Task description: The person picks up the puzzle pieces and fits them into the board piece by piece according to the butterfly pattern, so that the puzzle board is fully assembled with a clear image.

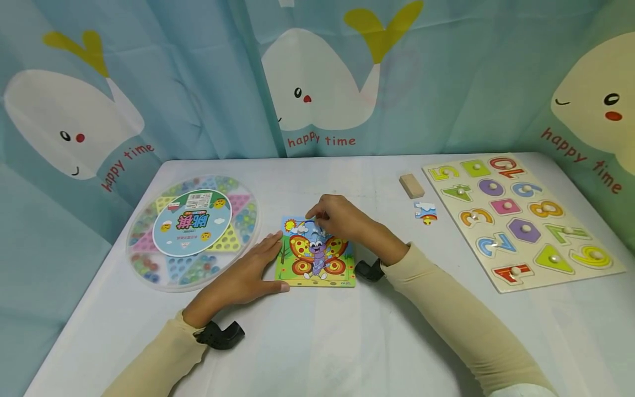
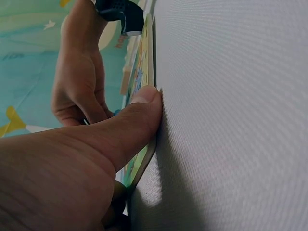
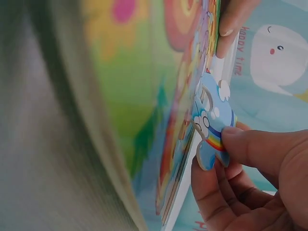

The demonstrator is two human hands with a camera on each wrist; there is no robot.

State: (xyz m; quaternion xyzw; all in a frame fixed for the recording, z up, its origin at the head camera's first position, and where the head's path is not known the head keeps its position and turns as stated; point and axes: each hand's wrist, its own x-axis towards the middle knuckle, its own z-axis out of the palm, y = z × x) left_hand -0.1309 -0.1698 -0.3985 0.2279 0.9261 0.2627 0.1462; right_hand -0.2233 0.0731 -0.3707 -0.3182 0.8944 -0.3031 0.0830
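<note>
A butterfly jigsaw puzzle [image 1: 317, 267] in a square board lies flat on the table. My right hand [image 1: 342, 216] is over its top edge. Between thumb and fingers it pinches a blue puzzle piece [image 3: 217, 108] with a rainbow and white cloud, tilted against the board in the right wrist view. My left hand [image 1: 248, 278] rests at the board's left side, fingers extended along that edge. Its thumb [image 2: 144, 103] touches the near edge in the left wrist view. Another loose puzzle piece [image 1: 425, 213], with clouds and a rainbow, lies to the right.
A round, clear Chinese checkers box [image 1: 193, 223] with coloured marbles lies at left. A small wooden block [image 1: 412, 186] is beyond the loose piece. At right lies a number-and-shape peg board [image 1: 498, 223]. A blue curtain [image 1: 208, 82] with whales hangs behind the table.
</note>
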